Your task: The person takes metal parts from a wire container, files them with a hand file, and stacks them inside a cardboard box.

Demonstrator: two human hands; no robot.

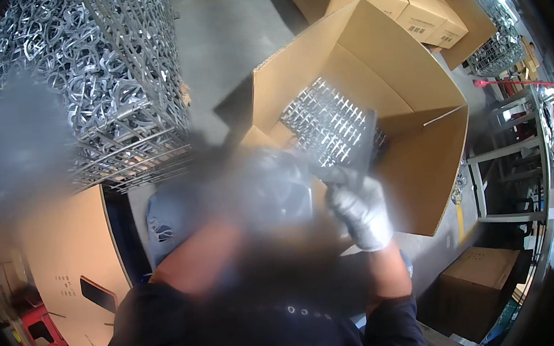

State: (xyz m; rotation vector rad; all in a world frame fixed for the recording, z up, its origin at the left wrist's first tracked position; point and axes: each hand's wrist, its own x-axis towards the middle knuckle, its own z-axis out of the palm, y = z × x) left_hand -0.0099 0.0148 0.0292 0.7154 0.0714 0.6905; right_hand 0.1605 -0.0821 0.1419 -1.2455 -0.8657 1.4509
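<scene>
My right hand (362, 213), in a whitish glove, is at the near edge of a large open cardboard box (416, 180). Its fingers are closed at the base of a dark grey, flat-looking piece (365, 142) that slants up into the box; its kind is too blurred to name. Inside the box, shiny metal parts (328, 119) lie in neat rows. My left hand (268, 183) is at the box's near left corner, behind a hazy smear, so its fingers do not show. Something pale and glossy (295, 198) sits between the hands, too blurred to identify.
A wire cage (135, 129) heaped with loose metal parts stands at the left. Below it, a phone (98, 293) lies on a cardboard surface (60, 258). More cardboard boxes (374, 0) stand at the back, another box (480, 274) at lower right, beside a metal rack (509, 152).
</scene>
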